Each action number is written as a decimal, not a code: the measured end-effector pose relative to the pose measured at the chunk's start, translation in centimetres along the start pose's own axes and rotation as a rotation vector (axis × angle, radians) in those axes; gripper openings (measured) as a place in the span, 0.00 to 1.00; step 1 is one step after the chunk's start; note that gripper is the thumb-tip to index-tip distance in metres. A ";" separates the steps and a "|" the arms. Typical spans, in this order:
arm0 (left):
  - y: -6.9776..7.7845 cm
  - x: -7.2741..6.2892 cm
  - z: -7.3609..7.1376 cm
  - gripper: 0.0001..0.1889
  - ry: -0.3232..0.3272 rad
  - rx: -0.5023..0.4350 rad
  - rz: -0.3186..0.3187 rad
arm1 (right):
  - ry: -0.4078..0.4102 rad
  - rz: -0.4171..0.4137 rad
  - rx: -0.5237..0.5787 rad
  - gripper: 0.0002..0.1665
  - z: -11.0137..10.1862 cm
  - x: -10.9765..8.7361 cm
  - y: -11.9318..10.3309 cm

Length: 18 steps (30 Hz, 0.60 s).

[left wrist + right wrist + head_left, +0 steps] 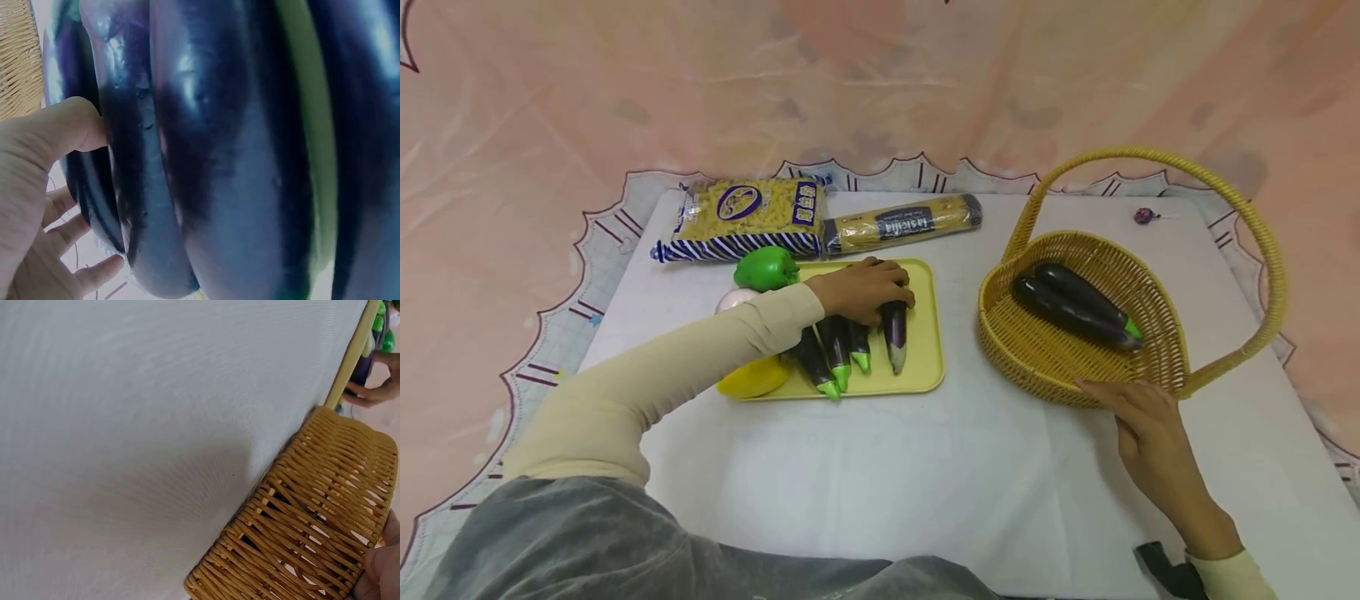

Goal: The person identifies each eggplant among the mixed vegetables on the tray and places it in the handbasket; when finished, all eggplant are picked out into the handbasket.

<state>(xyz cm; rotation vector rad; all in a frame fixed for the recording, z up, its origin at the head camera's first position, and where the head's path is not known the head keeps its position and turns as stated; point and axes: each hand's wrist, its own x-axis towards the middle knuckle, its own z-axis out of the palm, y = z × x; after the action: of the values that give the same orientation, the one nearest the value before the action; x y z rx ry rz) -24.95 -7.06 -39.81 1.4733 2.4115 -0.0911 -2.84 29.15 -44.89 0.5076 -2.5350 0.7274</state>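
On the yellow tray (921, 375), several dark purple eggplants (833, 342) lie side by side. My left hand (861, 292) reaches over them and grips the rightmost eggplant (894, 333). In the left wrist view its thumb (75, 125) lies on the near side of that eggplant (94, 187), its other fingers (65, 234) beyond it. My right hand (1150, 442) holds the near rim of the wicker basket (1015, 362), with fingertips (378, 562) at the rim in the right wrist view. Two more eggplants (1063, 312) lie inside the basket.
A green bell pepper (765, 269), a pale round item (736, 298) and a yellow item (752, 379) sit at the tray's left. Behind are a pasta bag (745, 217) and a long pasta packet (902, 223). The basket's tall handle (1273, 275) arches up; a lollipop (1145, 216) lies beyond.
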 end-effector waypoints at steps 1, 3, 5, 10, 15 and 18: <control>0.0 0.2 0.0 0.24 -0.005 0.001 0.000 | 0.001 0.001 0.000 0.41 0.0 0.0 0.0; 0.1 0.5 0.0 0.25 -0.016 0.006 -0.003 | 0.000 0.003 -0.002 0.41 0.0 0.0 0.0; 0.2 0.7 0.1 0.24 -0.027 0.004 -0.009 | -0.003 0.004 -0.002 0.40 0.0 -0.1 -0.1; 0.3 1.1 0.3 0.24 -0.031 0.028 -0.007 | 0.001 -0.005 -0.001 0.41 0.0 -0.1 -0.1; 0.5 1.2 0.1 0.24 -0.031 0.040 -0.008 | 0.017 -0.020 0.004 0.42 0.1 -0.1 -0.1; 0.6 1.2 0.0 0.23 -0.029 0.025 -0.014 | 0.017 -0.017 0.007 0.41 0.1 -0.1 0.0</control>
<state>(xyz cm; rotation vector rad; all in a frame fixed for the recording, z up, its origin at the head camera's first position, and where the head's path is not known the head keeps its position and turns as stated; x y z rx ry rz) -24.93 -5.76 -40.13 1.4565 2.4065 -0.1456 -2.77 29.11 -44.97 0.5231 -2.5101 0.7319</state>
